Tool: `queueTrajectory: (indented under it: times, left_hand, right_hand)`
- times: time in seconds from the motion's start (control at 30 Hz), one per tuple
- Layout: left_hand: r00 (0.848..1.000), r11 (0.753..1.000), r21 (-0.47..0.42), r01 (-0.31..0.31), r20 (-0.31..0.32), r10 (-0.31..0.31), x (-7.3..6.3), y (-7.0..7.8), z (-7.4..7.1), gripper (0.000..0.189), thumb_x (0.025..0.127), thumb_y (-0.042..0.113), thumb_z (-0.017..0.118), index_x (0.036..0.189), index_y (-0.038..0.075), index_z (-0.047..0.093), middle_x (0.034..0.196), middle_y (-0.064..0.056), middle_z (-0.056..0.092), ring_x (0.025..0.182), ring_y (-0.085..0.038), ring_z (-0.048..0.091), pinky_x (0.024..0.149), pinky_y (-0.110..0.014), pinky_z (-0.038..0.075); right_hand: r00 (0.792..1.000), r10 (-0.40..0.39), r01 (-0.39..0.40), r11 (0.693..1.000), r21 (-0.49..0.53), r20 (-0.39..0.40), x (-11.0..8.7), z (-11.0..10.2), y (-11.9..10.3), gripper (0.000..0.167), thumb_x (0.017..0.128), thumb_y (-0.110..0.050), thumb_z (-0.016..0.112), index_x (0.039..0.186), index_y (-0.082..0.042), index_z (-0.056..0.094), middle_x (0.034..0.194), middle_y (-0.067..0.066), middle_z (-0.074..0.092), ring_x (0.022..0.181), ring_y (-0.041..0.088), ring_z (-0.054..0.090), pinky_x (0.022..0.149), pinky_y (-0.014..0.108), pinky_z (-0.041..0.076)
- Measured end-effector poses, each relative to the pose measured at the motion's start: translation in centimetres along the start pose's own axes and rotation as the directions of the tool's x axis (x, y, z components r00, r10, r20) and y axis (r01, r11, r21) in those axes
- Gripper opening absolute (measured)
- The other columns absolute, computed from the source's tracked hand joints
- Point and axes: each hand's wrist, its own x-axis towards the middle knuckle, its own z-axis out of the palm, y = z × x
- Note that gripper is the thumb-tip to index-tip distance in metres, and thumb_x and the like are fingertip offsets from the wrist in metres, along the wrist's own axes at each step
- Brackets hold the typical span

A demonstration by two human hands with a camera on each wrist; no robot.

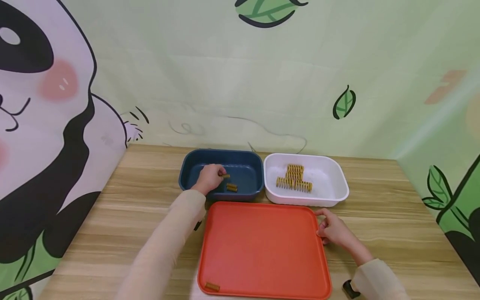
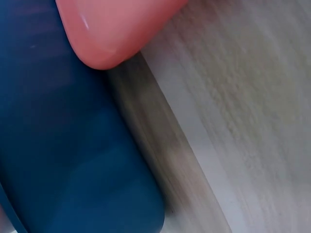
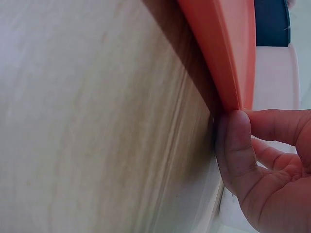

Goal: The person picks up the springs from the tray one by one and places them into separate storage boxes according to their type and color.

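Note:
Over the dark blue bin (image 1: 198, 160), my left hand (image 1: 211, 177) pinches a brass-coloured coil spring (image 1: 225, 176) between thumb and fingers. A second spring (image 1: 231, 187) lies on that bin's floor. My right hand (image 1: 335, 229) grips the right rim of the red tray (image 1: 262, 250) near its far corner, thumb and index finger meeting at the edge in the right wrist view. One spring (image 1: 212, 286) lies in the tray's near left corner. In the left wrist view, the blue bin's side (image 2: 87, 155) and a tray corner (image 2: 112, 43) show, but the pinched spring does not.
Beside the blue bin stands a white bin (image 1: 326, 179) holding several coil springs (image 1: 294, 177). Both bins sit just behind the tray on a wood-grain table (image 1: 378, 216). A printed cloth backdrop (image 1: 210, 83) rises behind the table.

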Motion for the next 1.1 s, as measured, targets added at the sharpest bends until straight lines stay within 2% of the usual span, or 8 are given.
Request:
queueTrajectory:
  times: [0.13, 0.37, 0.6, 0.93, 1.1]
  left_hand:
    - [1.000, 1.000, -0.002, 0.005, 0.005, -0.005, 0.2, 0.0, 0.0, 0.015, 0.081, 0.005, 0.057, 0.095, 0.006, 0.064, 0.099, -0.011, 0.062, 0.089, -0.023, 0.054, 0.083, -0.035, 0.045]
    - [0.999, 0.999, 0.023, -0.035, 0.023, 0.034, 0.4, -0.3, 0.0, 0.016, 0.080, 0.003, 0.058, 0.094, 0.005, 0.064, 0.098, -0.010, 0.062, 0.091, -0.022, 0.056, 0.081, -0.034, 0.047]
    - [0.999, 0.997, 0.066, -0.025, 0.042, 0.022, 0.4, -0.5, 0.1, 0.017, 0.079, 0.002, 0.058, 0.095, 0.005, 0.065, 0.098, -0.010, 0.063, 0.093, -0.023, 0.056, 0.082, -0.034, 0.046]
    - [0.998, 0.991, 0.117, -0.060, 0.033, 0.057, 0.7, -1.0, 0.5, 0.017, 0.076, 0.000, 0.058, 0.090, 0.005, 0.067, 0.094, -0.009, 0.065, 0.092, -0.024, 0.056, 0.082, -0.035, 0.046]
    - [0.998, 0.991, 0.124, -0.053, 0.039, 0.048, 0.7, -1.0, 0.5, 0.020, 0.076, 0.000, 0.055, 0.091, 0.006, 0.067, 0.094, -0.009, 0.065, 0.092, -0.024, 0.056, 0.082, -0.035, 0.046]
  right_hand:
    - [1.000, 0.007, -0.007, 1.000, 0.003, -0.004, 0.0, 0.0, 0.0, 0.050, 0.071, 0.013, 0.051, 0.119, 0.009, 0.036, 0.064, 0.007, 0.045, 0.047, 0.014, 0.046, 0.044, 0.028, 0.046]
    - [1.000, -0.001, 0.001, 1.000, 0.001, 0.002, 0.1, -0.1, 0.1, 0.051, 0.071, 0.013, 0.050, 0.119, 0.010, 0.036, 0.064, 0.007, 0.046, 0.046, 0.013, 0.047, 0.044, 0.027, 0.046]
    - [1.000, 0.013, -0.013, 1.000, 0.005, 0.007, 0.1, -0.1, 0.1, 0.051, 0.071, 0.013, 0.051, 0.120, 0.009, 0.036, 0.065, 0.008, 0.046, 0.047, 0.014, 0.047, 0.045, 0.028, 0.046]
    - [1.000, 0.021, -0.021, 1.000, 0.017, 0.009, 0.1, -0.1, 0.1, 0.053, 0.072, 0.013, 0.052, 0.121, 0.008, 0.035, 0.066, 0.008, 0.045, 0.048, 0.015, 0.047, 0.045, 0.030, 0.046]
    - [1.000, 0.019, -0.019, 1.000, 0.016, -0.001, 0.1, -0.1, 0.1, 0.052, 0.071, 0.014, 0.052, 0.120, 0.008, 0.036, 0.065, 0.008, 0.045, 0.047, 0.015, 0.047, 0.044, 0.029, 0.046]
